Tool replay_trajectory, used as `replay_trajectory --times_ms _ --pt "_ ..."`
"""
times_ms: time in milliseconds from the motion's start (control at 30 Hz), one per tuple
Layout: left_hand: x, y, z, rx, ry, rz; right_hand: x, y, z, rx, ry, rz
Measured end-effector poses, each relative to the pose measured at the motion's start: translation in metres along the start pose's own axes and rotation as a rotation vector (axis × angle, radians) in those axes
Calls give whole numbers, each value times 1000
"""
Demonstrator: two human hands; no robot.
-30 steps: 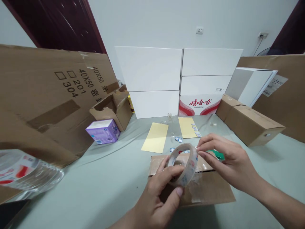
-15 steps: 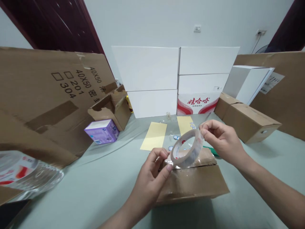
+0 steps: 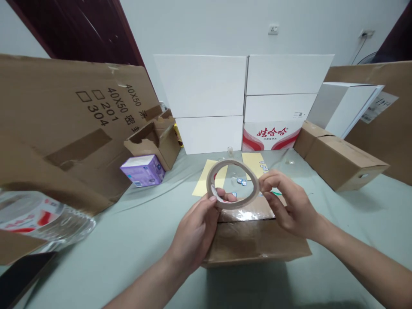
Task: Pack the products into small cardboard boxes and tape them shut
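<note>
Both hands hold a roll of clear packing tape up in front of me, its ring facing me. My left hand grips the ring's lower left side, with fingertips showing through the hole. My right hand pinches its right side between thumb and fingers. Below the hands lies a flat cardboard box with tape across its seam. Two pale yellow sheets and small white-and-blue labels lie beyond the ring.
White boxes are stacked against the wall on the pale green cloth. A large cardboard sheet, a small torn carton and a purple box stand left, a brown carton right. A plastic bottle lies at far left.
The tape roll has moved left and turned to face me more fully. My left hand now reaches around its lower side, and my right hand has shifted down. The view has tilted slightly.
</note>
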State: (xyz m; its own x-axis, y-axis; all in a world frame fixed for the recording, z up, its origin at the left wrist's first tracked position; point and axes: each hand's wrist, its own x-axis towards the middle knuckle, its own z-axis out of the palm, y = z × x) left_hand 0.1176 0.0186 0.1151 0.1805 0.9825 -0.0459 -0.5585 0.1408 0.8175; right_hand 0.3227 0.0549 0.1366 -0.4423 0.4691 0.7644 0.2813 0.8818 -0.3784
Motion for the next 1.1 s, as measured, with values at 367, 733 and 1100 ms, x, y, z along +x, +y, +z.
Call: replay_trajectory --times_ms 367,733,1100 --pt "-10 12 0 -36 7 27 -34 4 -14 272 -190 195" --pt "8 20 -9 355 -4 351 -22 3 -12 -81 -346 -129" --pt "14 36 -7 804 19 388 -12 1 -5 -311 -487 -187"
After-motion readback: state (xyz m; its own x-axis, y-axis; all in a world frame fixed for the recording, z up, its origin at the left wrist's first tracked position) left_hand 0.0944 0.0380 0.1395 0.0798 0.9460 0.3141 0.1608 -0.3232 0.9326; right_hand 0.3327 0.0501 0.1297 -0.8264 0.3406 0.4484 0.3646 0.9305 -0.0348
